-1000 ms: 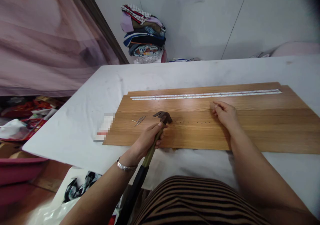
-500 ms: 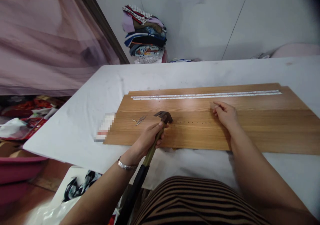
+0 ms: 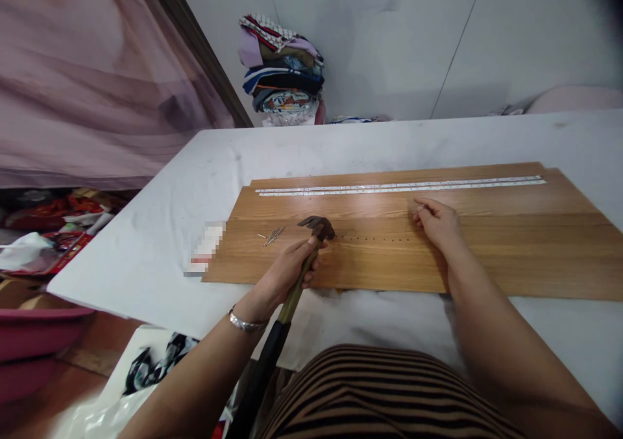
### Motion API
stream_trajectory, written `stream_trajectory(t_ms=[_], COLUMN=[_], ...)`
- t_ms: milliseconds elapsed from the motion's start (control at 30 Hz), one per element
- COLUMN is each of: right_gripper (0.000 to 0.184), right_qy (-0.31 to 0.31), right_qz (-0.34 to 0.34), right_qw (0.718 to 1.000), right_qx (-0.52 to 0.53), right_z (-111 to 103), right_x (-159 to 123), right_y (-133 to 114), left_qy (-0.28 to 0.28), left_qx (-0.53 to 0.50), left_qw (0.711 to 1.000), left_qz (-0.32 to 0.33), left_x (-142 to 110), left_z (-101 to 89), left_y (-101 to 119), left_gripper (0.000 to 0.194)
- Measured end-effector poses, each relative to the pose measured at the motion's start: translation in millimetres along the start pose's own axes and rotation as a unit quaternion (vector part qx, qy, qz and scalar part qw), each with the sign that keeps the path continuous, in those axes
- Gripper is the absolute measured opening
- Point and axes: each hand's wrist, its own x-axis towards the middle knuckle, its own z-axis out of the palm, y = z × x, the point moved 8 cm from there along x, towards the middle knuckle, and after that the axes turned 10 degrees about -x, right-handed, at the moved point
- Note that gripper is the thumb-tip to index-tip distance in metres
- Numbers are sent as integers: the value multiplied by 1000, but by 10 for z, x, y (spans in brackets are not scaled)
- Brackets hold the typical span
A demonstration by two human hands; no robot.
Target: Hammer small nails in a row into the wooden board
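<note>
My left hand (image 3: 291,265) is wrapped round the handle of a claw hammer (image 3: 290,304), close below its dark metal head. The hammer head rests on or just over a wooden board (image 3: 511,250). To the left of it lies a small pile of nails (image 3: 273,236). A row of small dark dots (image 3: 384,239), nail heads or holes, runs along the board from the hammer head towards my right hand (image 3: 439,223). That hand is closed over the board, thumb and forefinger pinched; whatever is between them is too small to make out.
Two long white strips with markings (image 3: 399,188) lie along the board's far side. A blurred box (image 3: 207,247) sits at its left end on the white table (image 3: 146,231). Folded clothes (image 3: 285,69) are stacked by the wall behind; a pink tub (image 3: 39,341) stands lower left.
The view has shifted very slightly. Both hands, the hammer and the nails look the same as before.
</note>
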Motion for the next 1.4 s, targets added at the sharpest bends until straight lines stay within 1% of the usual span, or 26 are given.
stream_trajectory(t_ms=[333, 467, 633, 867, 1067, 1267, 1400], right_gripper=[40, 39, 40, 40, 41, 41, 40], right_qy=[-4, 0, 7, 1, -1, -4, -3], right_qz=[6, -1, -4, 2, 6, 14, 6], right_qw=[1000, 1000, 1000, 1000, 1000, 1000, 1000], right_qx=[-1, -6, -19, -7, -6, -2, 0], right_z=[19, 19, 0, 10, 10, 11, 17], right_x=[4, 10, 5, 6, 2, -7, -4], right_y=[25, 31, 7, 14, 4, -10, -13], left_qy=[8, 4, 3, -9, 9, -2, 12], left_qx=[24, 12, 19, 20, 25, 31, 37], left_qw=[1000, 1000, 1000, 1000, 999, 999, 999], left_qz=[-5, 0, -13, -5, -20, -10, -20], left_x=[-1, 11, 75, 90, 116, 97, 104], left_z=[12, 8, -20, -36, -52, -20, -22], left_y=[2, 5, -47, -43, -78, -37, -50], left_gripper=[42, 44, 47, 43, 44, 43, 43])
